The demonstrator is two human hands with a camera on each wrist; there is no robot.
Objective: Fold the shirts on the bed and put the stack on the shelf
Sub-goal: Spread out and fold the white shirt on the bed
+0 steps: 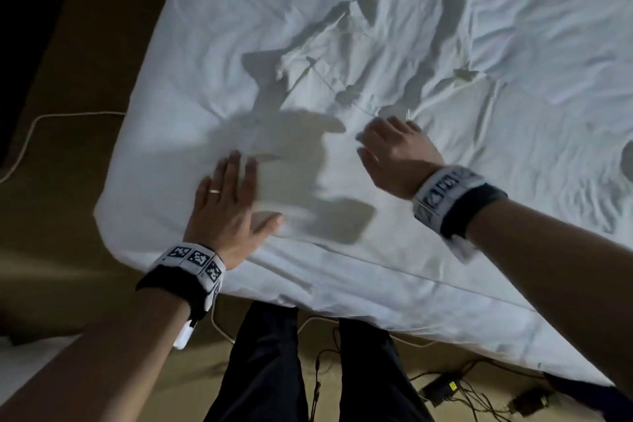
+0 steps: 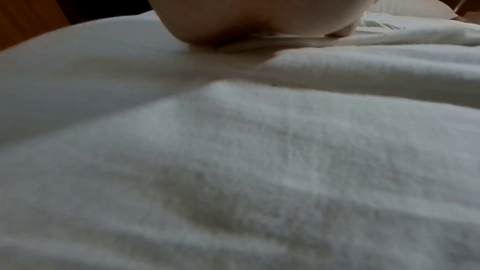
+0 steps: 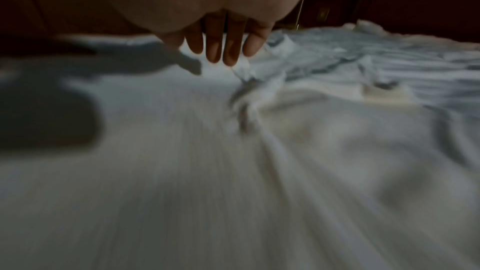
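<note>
A crumpled white shirt [image 1: 329,55] lies in the middle of the white bed [image 1: 212,44], hard to tell from the sheet. My left hand [image 1: 233,195] lies flat with straight fingers on the sheet near the bed's near corner; in the left wrist view its palm [image 2: 259,7] presses into the fabric [image 2: 233,151]. My right hand [image 1: 387,151] is just at the shirt's near edge, blurred by motion. In the right wrist view its fingers [image 3: 223,48] point straight down at a bunched fold of the shirt [image 3: 259,73] and hold nothing.
The bed's corner [image 1: 106,216] sits left of my left hand, with brown floor beyond. My legs in dark trousers [image 1: 267,370] stand against the bed's near edge. Cables and a power adapter [image 1: 442,387] lie on the floor. A pillow [image 2: 410,5] is at the far end.
</note>
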